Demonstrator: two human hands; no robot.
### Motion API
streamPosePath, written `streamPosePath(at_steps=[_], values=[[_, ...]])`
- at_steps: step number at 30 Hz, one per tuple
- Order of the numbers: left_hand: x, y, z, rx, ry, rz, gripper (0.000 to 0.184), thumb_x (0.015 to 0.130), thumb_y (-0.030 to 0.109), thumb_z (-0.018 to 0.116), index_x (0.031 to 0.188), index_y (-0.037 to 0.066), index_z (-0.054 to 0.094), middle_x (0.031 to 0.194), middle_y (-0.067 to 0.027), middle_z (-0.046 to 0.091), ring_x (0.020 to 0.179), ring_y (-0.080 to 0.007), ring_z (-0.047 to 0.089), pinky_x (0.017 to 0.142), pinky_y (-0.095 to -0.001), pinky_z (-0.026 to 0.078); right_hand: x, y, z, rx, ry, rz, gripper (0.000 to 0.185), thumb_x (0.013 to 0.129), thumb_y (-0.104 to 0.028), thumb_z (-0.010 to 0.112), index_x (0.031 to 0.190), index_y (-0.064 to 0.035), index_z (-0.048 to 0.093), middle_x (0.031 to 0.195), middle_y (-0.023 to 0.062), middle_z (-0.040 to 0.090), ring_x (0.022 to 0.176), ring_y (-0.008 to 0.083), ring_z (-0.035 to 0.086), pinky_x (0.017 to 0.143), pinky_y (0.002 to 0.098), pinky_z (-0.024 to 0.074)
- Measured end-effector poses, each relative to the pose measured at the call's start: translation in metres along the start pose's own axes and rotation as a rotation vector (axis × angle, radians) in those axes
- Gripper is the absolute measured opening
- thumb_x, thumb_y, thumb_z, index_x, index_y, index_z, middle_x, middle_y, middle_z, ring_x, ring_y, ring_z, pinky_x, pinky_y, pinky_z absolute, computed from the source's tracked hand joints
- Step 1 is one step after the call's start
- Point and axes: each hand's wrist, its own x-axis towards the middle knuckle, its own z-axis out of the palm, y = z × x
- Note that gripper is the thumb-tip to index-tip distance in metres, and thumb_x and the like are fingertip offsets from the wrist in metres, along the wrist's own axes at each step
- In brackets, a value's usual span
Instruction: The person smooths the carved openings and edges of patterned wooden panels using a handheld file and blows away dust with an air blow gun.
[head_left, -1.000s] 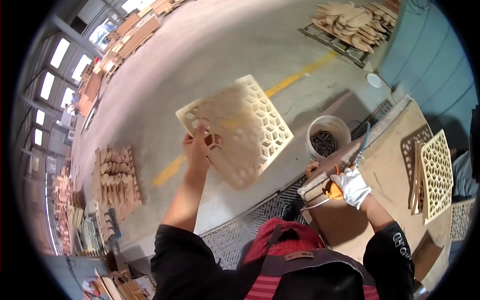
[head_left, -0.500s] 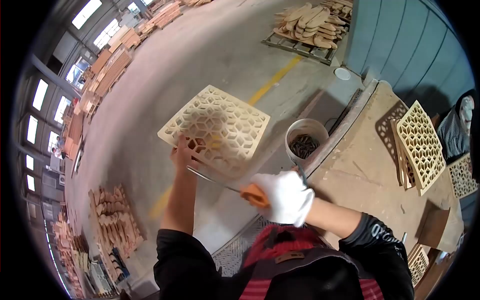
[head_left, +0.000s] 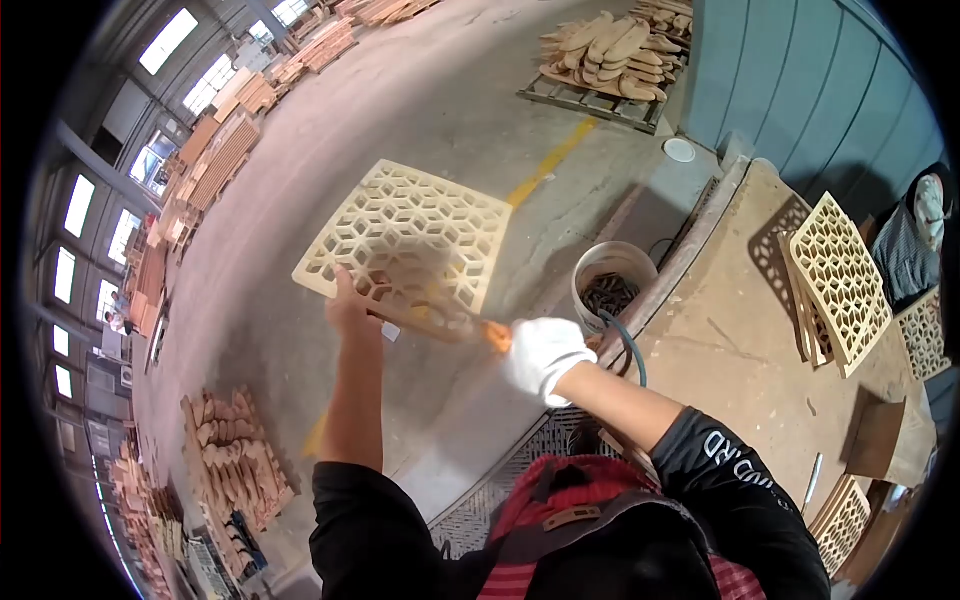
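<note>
A cream lattice panel (head_left: 415, 222) with diamond-shaped cut-outs is held up over the floor, tilted. My bare left hand (head_left: 348, 305) grips its near left edge, thumb on top and fingers partly hidden beneath. In a white glove, my right hand (head_left: 547, 358) is closed around the orange handle of a tool with a thin metal shaft (head_left: 496, 337). Motion smears the shaft, which lies near the panel's lower edge; I cannot tell whether it touches.
To the right stands a brown worktable (head_left: 720, 330), with more lattice panels (head_left: 842, 275) leaning upright and an open cardboard box (head_left: 893, 440). A white bucket (head_left: 615, 275) of dark pieces sits by its edge, beside a blue-green hose (head_left: 632, 345). Wooden pieces are stacked on a pallet (head_left: 600, 100).
The panel and my left hand have shifted slightly left and up in view. My right hand has moved up with the tool, whose shaft has blurred. The hose by the bucket shows more.
</note>
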Motion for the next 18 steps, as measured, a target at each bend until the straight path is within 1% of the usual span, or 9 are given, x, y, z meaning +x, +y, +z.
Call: streamPosePath(at_steps=[1,4,6,8,10,12,15,16,18], values=[[0.006,0.005,-0.009,-0.03,0.026,-0.039,0.04,0.1,0.032,0.052,0.12,-0.002,0.053,0.101,-0.0154,0.064,0.079,-0.0256,0.067,0.065,-0.0394,0.058,0.004,0.005,-0.001,0.001,-0.008,0.027,0.032,0.091,-0.029,0.047,0.112,-0.0117,0.064,0.089,0.0174,0.07,0.082,0.0384,0.067,0.073,0.045,0.0529],[0.033,0.009,-0.036,-0.093,0.025,0.071,0.04,0.101,0.031,0.05,0.122,-0.003,0.051,0.102,-0.015,0.064,0.08,-0.0262,0.067,0.067,-0.0394,0.059,0.01,0.009,-0.023,-0.005,-0.002,0.144,0.035,0.093,-0.034,0.041,0.119,-0.0206,0.06,0.092,0.0161,0.07,0.083,0.0401,0.066,0.074,0.0479,0.0516],[0.038,0.007,-0.046,-0.073,0.081,0.074,0.038,0.102,0.028,0.049,0.124,-0.003,0.05,0.103,-0.0148,0.064,0.08,-0.0257,0.067,0.067,-0.0397,0.059,0.03,0.023,-0.007,-0.02,0.028,0.181,0.038,0.095,-0.033,0.038,0.122,-0.0164,0.058,0.09,0.0184,0.069,0.081,0.0395,0.066,0.073,0.0477,0.0524],[0.039,0.008,-0.048,-0.074,0.065,0.114,0.037,0.101,0.023,0.051,0.126,-0.004,0.048,0.108,-0.0164,0.063,0.079,-0.025,0.067,0.064,-0.039,0.059,0.012,-0.01,-0.007,-0.052,0.042,-0.025,0.037,0.096,-0.033,0.039,0.114,-0.0121,0.064,0.091,0.0168,0.07,0.081,0.0365,0.067,0.073,0.046,0.0527],[0.051,-0.001,-0.052,-0.096,0.151,0.047,0.039,0.102,0.028,0.048,0.127,-0.002,0.048,0.11,-0.0148,0.063,0.084,-0.0265,0.067,0.071,-0.0417,0.059,-0.011,-0.054,-0.005,-0.053,-0.005,-0.187,0.037,0.094,-0.03,0.043,0.102,-0.0043,0.069,0.093,0.0157,0.071,0.082,0.0332,0.069,0.073,0.0424,0.0533],[0.05,0.001,-0.049,-0.109,0.173,-0.005,0.042,0.103,0.031,0.047,0.129,-0.001,0.047,0.113,-0.0143,0.062,0.089,-0.0278,0.067,0.076,-0.0433,0.059,-0.017,-0.076,-0.001,-0.048,-0.214,-0.098,0.034,0.09,-0.028,0.05,0.101,-0.003,0.07,0.091,0.0172,0.071,0.083,0.0332,0.069,0.074,0.0405,0.0538],[0.033,0.006,-0.034,-0.075,0.125,-0.023,0.045,0.103,0.03,0.047,0.134,-0.001,0.044,0.121,-0.0152,0.059,0.099,-0.0295,0.066,0.08,-0.045,0.059,-0.002,-0.06,0.002,0.01,-0.103,-0.077,0.03,0.086,-0.026,0.054,0.094,-0.0035,0.072,0.089,0.0186,0.071,0.084,0.033,0.07,0.075,0.0396,0.0538],[0.027,0.006,-0.03,-0.098,0.097,0.006,0.044,0.102,0.029,0.049,0.133,-0.002,0.044,0.12,-0.0153,0.06,0.097,-0.0294,0.066,0.078,-0.0453,0.059,0.0,-0.056,-0.002,0.012,-0.074,-0.033,0.031,0.086,-0.029,0.054,0.088,-0.0046,0.073,0.088,0.019,0.071,0.085,0.0343,0.069,0.076,0.0412,0.0536],[0.012,0.005,-0.02,-0.138,0.039,0.049,0.044,0.101,0.026,0.052,0.132,-0.004,0.044,0.117,-0.0155,0.06,0.095,-0.0292,0.065,0.076,-0.046,0.058,0.005,-0.043,0.002,0.034,-0.054,-0.082,0.036,0.086,-0.034,0.053,0.088,-0.0038,0.073,0.088,0.0199,0.07,0.084,0.0364,0.069,0.076,0.0426,0.0534]])
